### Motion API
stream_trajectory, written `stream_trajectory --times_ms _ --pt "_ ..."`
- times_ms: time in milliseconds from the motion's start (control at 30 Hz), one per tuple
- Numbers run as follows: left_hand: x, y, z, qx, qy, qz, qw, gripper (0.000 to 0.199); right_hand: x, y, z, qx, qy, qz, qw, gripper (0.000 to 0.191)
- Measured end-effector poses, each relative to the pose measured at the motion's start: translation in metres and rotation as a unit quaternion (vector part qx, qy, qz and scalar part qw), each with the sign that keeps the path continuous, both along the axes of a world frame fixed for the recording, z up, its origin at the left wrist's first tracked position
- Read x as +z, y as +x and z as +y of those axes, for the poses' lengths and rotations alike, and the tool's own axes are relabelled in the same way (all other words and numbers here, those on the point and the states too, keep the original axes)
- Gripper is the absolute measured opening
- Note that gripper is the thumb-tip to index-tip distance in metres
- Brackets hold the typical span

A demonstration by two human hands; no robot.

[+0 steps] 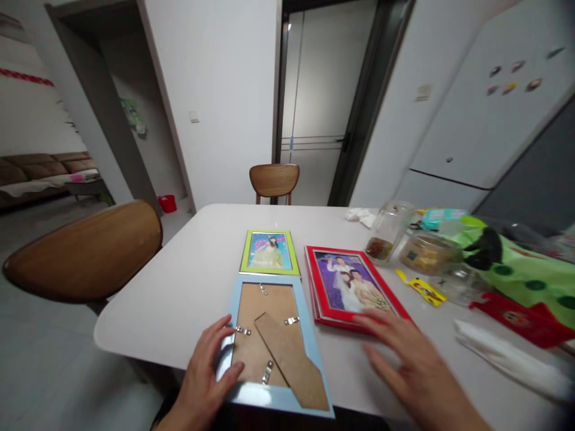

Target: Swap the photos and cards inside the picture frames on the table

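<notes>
Two hands observed: our left hand [202, 366], half-open, rests on the light-blue rectangular picture frame [275, 341], back up on the white table [179, 284] beside red rectangular frames [353, 287]; our right hand [415, 356] spreads loosely near them, contact unclear. Best pressed at the rim, avoiding the metal clips [268, 372].

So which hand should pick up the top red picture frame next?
Probably the right hand: its open fingers are at the near edge of the red frame. The left hand is farther away, on the blue frame.
</notes>
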State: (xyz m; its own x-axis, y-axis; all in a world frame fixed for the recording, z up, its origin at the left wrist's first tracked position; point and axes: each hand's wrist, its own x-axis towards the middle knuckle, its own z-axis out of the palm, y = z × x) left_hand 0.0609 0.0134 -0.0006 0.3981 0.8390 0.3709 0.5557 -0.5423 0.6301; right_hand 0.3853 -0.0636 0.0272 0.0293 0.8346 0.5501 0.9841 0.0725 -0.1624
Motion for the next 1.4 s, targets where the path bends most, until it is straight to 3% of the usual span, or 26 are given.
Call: stream_trajectory --times_ms 67,133,200,400,567,867,1000,1167,1400 --pt "-0.001 0.003 -0.008 -0.048 -0.005 0.004 0.999 0.044 0.000 -0.061 0.010 0.151 -0.061 0.025 0.986 0.024" --pt "-0.003 0.004 -0.013 -0.077 -0.003 0.010 0.997 0.054 -0.001 -0.105 0.022 0.209 -0.115 0.056 0.969 0.019" --pt "-0.005 0.004 -0.016 -0.087 0.001 0.016 0.996 0.057 -0.003 -0.126 0.033 0.241 -0.151 0.066 0.956 0.015" --pt "-0.004 0.003 -0.018 -0.061 -0.027 0.027 0.997 0.046 -0.006 -0.132 0.047 0.273 -0.193 0.051 0.941 0.016" --pt "-0.008 0.002 -0.016 -0.067 -0.030 0.016 0.997 0.055 -0.001 -0.130 0.044 0.300 -0.219 0.070 0.926 0.018" --pt "-0.006 0.001 -0.015 -0.066 -0.040 -0.002 0.997 0.056 -0.008 -0.142 0.044 0.222 -0.219 0.118 0.943 0.013" --pt "-0.006 0.001 -0.011 -0.071 -0.051 0.014 0.996 0.076 -0.002 -0.152 0.052 0.185 -0.215 0.128 0.950 0.027" --pt "-0.004 0.005 -0.004 -0.071 -0.075 0.068 0.992 0.108 -0.003 -0.169 0.074 0.134 -0.180 0.094 0.970 0.021" --pt "-0.006 0.006 -0.005 -0.058 -0.067 0.084 0.993 0.109 -0.013 -0.188 0.090 0.091 -0.150 0.063 0.982 0.017"
